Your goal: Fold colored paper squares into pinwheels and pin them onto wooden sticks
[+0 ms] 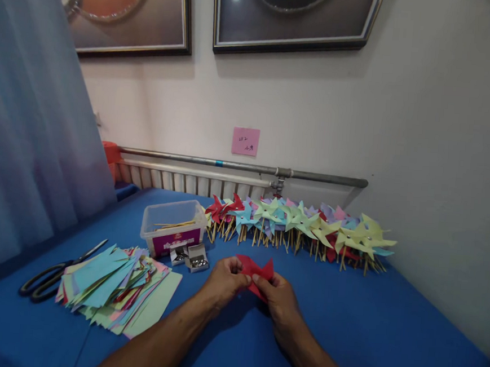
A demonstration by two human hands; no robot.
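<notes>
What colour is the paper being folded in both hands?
Red: the paper is clearest in the head view, held between both hands.

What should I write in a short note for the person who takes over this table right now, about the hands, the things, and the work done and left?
Left hand and right hand: both pinch one red paper piece, partly folded, above the blue table.
Finished: a row of paper pinwheels on sticks along the wall.
Left: a stack of cut coloured paper, with scissors at its left.
Supplies: clear tub with wooden sticks; two small open boxes of shiny metal pieces.
</notes>
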